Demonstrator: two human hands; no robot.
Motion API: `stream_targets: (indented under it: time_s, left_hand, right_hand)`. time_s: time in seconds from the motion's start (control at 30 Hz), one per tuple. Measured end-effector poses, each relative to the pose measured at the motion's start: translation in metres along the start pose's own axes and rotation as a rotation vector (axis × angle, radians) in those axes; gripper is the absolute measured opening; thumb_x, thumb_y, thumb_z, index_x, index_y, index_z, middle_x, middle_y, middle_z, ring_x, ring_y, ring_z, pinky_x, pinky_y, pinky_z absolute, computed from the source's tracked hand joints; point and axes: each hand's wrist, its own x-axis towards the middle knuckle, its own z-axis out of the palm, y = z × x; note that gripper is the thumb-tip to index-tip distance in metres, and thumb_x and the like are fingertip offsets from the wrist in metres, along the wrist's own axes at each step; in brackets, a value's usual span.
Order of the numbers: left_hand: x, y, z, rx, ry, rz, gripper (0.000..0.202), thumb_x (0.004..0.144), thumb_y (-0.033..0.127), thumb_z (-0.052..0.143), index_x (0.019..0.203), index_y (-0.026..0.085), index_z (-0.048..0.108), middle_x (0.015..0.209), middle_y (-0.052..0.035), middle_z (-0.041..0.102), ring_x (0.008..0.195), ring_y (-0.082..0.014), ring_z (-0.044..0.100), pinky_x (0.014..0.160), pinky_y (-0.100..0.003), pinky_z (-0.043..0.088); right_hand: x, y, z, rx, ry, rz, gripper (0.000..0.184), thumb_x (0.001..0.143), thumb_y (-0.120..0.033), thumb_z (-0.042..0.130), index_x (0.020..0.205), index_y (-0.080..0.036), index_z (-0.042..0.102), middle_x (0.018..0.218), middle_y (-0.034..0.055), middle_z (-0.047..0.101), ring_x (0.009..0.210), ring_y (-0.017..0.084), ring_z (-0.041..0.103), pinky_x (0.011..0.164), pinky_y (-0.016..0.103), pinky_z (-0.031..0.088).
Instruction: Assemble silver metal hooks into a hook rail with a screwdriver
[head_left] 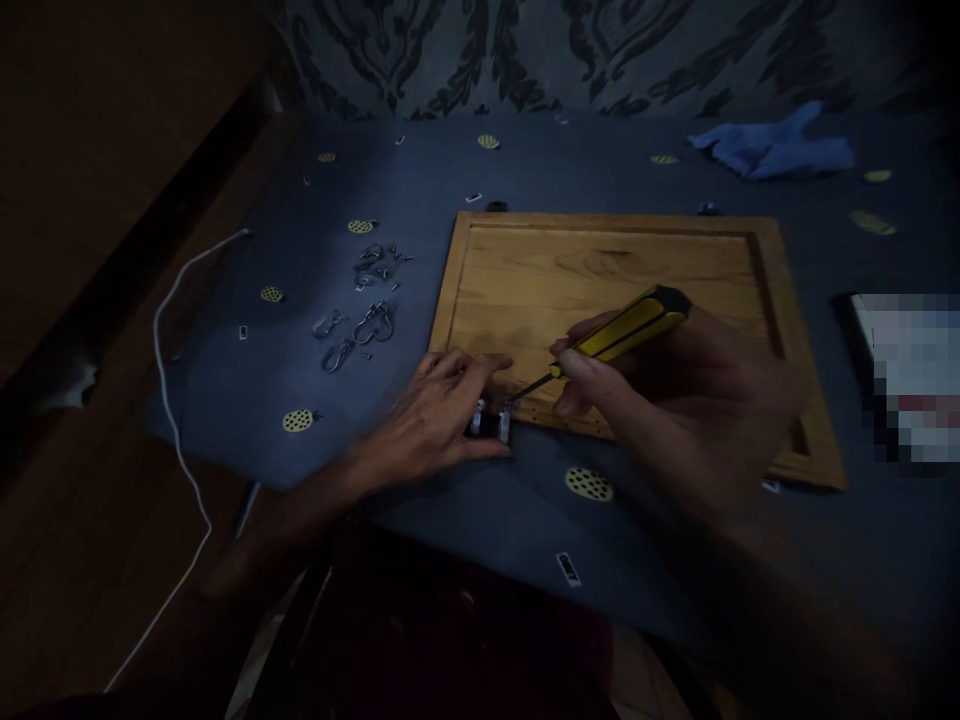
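Note:
A yellow and black screwdriver [630,325] is gripped in my right hand [675,400], its shaft slanting down to the left. The tip meets a small dark metal fitting [495,420] at the near left corner of a framed wooden panel [600,265]. My left hand [431,410] holds that fitting against the panel edge between thumb and fingers. The fitting looks like a bracket or hinge, but dim light and my fingers hide its exact form. Whether a screw sits under the tip I cannot tell.
Metal clips or hooks [373,322] and small screws [394,250] lie left of the panel. A blue cloth [776,145] rests at the back right, and a blurred-out flat object [911,380] lies at the right. A white cable [169,370] hangs past the left table edge.

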Motion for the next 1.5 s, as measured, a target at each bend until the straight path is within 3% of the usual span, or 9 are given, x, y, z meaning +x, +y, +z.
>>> stream_targets:
  time_s: [0.3,0.5,0.63,0.83,1.0,1.17,1.33,1.5]
  left_hand:
    - [0.001,0.002,-0.002,0.001,-0.024,-0.005,0.079,0.082,0.051,0.084,0.141,0.019,0.042,0.123,-0.0116,0.065,0.122,-0.0317,0.059,0.107,-0.05,0.045]
    - [0.001,0.004,-0.002,0.011,-0.025,-0.02,0.078,0.082,0.049,0.084,0.141,0.021,0.042,0.125,-0.0115,0.064,0.122,-0.0326,0.059,0.106,-0.05,0.046]
    - [0.0,0.003,-0.002,0.025,-0.016,-0.014,0.079,0.081,0.049,0.086,0.14,0.019,0.043,0.122,-0.012,0.063,0.119,-0.0329,0.06,0.105,-0.05,0.048]
    - [0.0,0.002,-0.001,0.02,-0.012,-0.004,0.081,0.081,0.049,0.085,0.142,0.019,0.041,0.123,-0.0123,0.064,0.12,-0.0334,0.06,0.104,-0.049,0.048]
    - [0.001,0.002,-0.001,0.001,-0.014,-0.008,0.078,0.08,0.048,0.086,0.139,0.021,0.043,0.127,-0.0116,0.064,0.122,-0.0328,0.059,0.105,-0.05,0.047]
    - [0.001,0.002,-0.002,-0.002,-0.007,-0.008,0.079,0.081,0.049,0.085,0.141,0.02,0.043,0.121,-0.0111,0.066,0.119,-0.0323,0.06,0.105,-0.05,0.046]
    - [0.0,0.002,-0.002,-0.015,-0.022,-0.014,0.079,0.082,0.048,0.085,0.142,0.021,0.043,0.126,-0.0109,0.068,0.122,-0.033,0.059,0.105,-0.051,0.045]
    - [0.0,0.001,-0.002,-0.005,-0.023,-0.008,0.08,0.081,0.049,0.085,0.142,0.02,0.042,0.123,-0.0102,0.069,0.122,-0.0328,0.059,0.105,-0.05,0.045]
  right_hand:
    - [0.0,0.004,-0.003,0.041,-0.069,0.042,0.022,0.074,-0.02,0.089,0.088,-0.025,0.073,0.08,-0.0039,0.073,0.054,0.012,0.066,0.049,0.025,0.056]
    - [0.003,0.001,-0.01,0.003,-0.25,0.004,0.021,0.09,-0.025,0.075,0.111,-0.027,0.072,0.08,-0.004,0.072,0.064,0.013,0.071,0.064,0.027,0.06]
    - [-0.001,0.005,-0.01,-0.09,-0.179,0.003,0.017,0.086,-0.034,0.08,0.1,-0.026,0.072,0.1,0.0017,0.074,0.069,0.017,0.071,0.061,0.033,0.06]
    - [-0.003,0.006,-0.008,-0.02,-0.145,0.069,0.021,0.083,-0.034,0.083,0.096,-0.029,0.067,0.087,0.0004,0.074,0.081,0.022,0.074,0.065,0.037,0.063]
    - [0.002,0.001,-0.008,-0.02,-0.225,0.06,0.02,0.09,-0.032,0.076,0.109,-0.026,0.073,0.088,-0.0022,0.076,0.063,0.014,0.071,0.064,0.03,0.061]
    - [0.0,0.001,-0.001,0.075,-0.101,0.03,0.019,0.081,-0.023,0.084,0.095,-0.026,0.071,0.075,-0.0071,0.069,0.055,0.011,0.068,0.057,0.025,0.059]
    - [0.003,0.002,0.0,0.08,0.093,-0.061,0.021,0.076,-0.02,0.089,0.086,-0.026,0.071,0.078,-0.0051,0.071,0.05,0.01,0.065,0.046,0.023,0.054]
    - [0.004,0.002,-0.003,0.036,0.034,-0.036,0.021,0.076,-0.024,0.089,0.087,-0.026,0.071,0.073,-0.0058,0.068,0.049,0.012,0.064,0.044,0.026,0.055]
